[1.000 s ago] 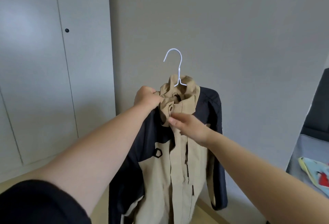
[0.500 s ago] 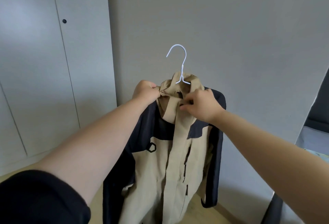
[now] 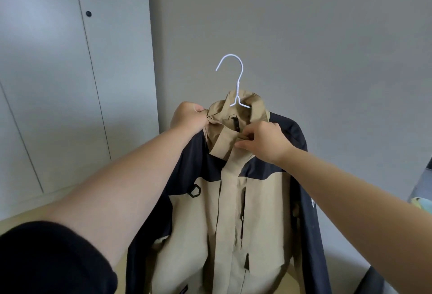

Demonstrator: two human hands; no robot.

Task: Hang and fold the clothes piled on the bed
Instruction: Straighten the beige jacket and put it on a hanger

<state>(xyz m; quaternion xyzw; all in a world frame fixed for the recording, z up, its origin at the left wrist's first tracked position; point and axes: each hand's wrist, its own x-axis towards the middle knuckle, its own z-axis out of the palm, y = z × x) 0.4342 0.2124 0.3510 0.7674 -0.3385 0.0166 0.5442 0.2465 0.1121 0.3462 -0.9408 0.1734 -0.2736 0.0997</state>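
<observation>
Since a second ago the right hand [image 3: 264,140] has climbed from the front flap to the collar. The beige and navy zip jacket [image 3: 201,223] now hangs squarer, its front lying flatter. It dangles on a white wire hanger [image 3: 240,78], between and below both hands, before the grey wall [image 3: 327,36]. The left hand [image 3: 188,118] is clenched round the collar's left edge. The right hand pinches the collar's front fold between thumb and curled fingers.

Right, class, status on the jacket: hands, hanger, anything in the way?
Left hand grips jacket collar edge; right hand pinches collar front. Jacket on white hanger, hook free, not yet hung. Wardrobe doors shut, left.
</observation>
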